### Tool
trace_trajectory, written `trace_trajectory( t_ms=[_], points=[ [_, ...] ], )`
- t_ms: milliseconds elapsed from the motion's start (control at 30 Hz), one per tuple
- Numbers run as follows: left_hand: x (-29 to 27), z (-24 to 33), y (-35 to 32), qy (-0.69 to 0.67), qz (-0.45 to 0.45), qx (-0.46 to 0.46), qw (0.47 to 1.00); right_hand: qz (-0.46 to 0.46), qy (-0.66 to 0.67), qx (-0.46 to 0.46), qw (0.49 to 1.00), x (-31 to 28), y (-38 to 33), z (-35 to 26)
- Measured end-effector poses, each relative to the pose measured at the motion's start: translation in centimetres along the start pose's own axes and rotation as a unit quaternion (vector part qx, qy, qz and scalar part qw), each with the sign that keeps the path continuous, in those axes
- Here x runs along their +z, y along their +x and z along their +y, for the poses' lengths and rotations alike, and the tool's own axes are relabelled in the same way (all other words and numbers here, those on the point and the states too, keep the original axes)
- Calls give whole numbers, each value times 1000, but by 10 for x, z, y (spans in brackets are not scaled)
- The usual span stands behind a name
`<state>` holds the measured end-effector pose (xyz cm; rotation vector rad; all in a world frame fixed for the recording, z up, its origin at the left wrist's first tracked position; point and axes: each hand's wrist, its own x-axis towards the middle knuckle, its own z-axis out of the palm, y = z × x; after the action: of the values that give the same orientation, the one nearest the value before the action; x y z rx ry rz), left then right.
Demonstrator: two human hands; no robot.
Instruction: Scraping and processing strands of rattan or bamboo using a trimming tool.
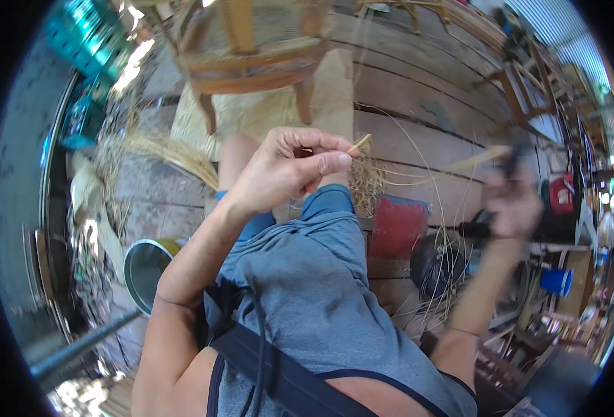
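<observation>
My left hand (289,167) is closed in a pinch between thumb and forefinger, above my knees. A short yellowish end of a thin cane strip (363,141) sticks out past the fingertips. Out to the right, my right hand (514,208) is smeared by motion. It is closed around a dark object (519,158) whose kind is too blurred to tell. A pale blurred streak (477,160) stretches left from that object. Thin loose strands (407,182) run between the two hands. Below the left fingertips lies a tangle of cane shavings (367,184).
Ahead stands a wooden chair (251,73) on a pale sheet (334,83). A bundle of cane strips (175,154) and a metal bucket (143,274) are at left. A red block-like thing (397,226) and a black bag (437,267) lie right of my legs. Teal crates (84,111) stand far left.
</observation>
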<state>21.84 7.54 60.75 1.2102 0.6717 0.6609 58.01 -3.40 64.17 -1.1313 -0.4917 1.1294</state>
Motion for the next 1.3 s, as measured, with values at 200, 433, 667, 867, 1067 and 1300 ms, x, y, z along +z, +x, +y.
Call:
trace_trajectory(
  t_ms=[200, 433, 667, 867, 1067, 1300],
  points=[
    [48, -22, 50, 93, -104, -4, 990, -294, 161, 85, 938, 58, -15, 124],
    [39, -35, 56, 103, -73, -56, 990, -154, -14, -105, 982, 48, 24, 73],
    [-31, -65, 32, 83, -26, -173, 981, -75, -95, -240, 963, -38, 104, -50],
    [-56, -66, 21, 53, 8, -175, 983, -93, -99, -181, 974, -63, 155, -58],
    [-80, -64, 13, 37, 1, -198, 979, -47, -115, -146, 981, -67, 184, -43],
    [-124, -58, -18, 208, 68, -211, 953, 33, -126, -119, 984, -68, 204, -31]
  ],
)
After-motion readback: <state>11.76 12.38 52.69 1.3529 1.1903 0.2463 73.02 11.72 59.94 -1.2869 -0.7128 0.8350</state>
